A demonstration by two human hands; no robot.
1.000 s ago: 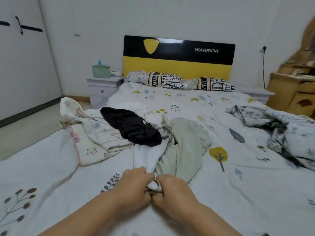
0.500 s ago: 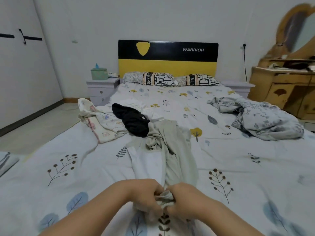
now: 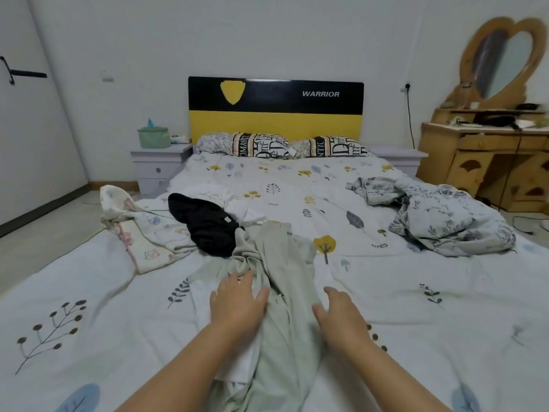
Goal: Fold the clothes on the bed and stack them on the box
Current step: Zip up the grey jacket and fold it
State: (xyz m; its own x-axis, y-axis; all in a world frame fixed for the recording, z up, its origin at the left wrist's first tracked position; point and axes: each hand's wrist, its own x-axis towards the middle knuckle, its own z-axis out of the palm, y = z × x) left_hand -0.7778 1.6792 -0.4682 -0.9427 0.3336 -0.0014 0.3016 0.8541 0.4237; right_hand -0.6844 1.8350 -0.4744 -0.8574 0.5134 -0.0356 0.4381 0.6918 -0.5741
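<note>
Head view: pale green soft cotton garment (image 3: 279,292) lies rumpled lengthwise at the near middle of the leaf-print bed sheet (image 3: 416,307). Left hand (image 3: 237,304) rests flat on the garment's left side, fingers straight and spread, gripping nothing. Right hand (image 3: 341,316) is beside its right edge, fingers relaxed and apart, also empty. Likely spreading the cloth flat before the first fold. Black crumpled garment (image 3: 208,224) touches its far-left end. No box visible.

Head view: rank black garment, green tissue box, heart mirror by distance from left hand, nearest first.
From the left hand:
1. Black garment, just beyond it on the bed.
2. Green tissue box, on the left nightstand.
3. Heart mirror, far right, above the dresser.
</note>
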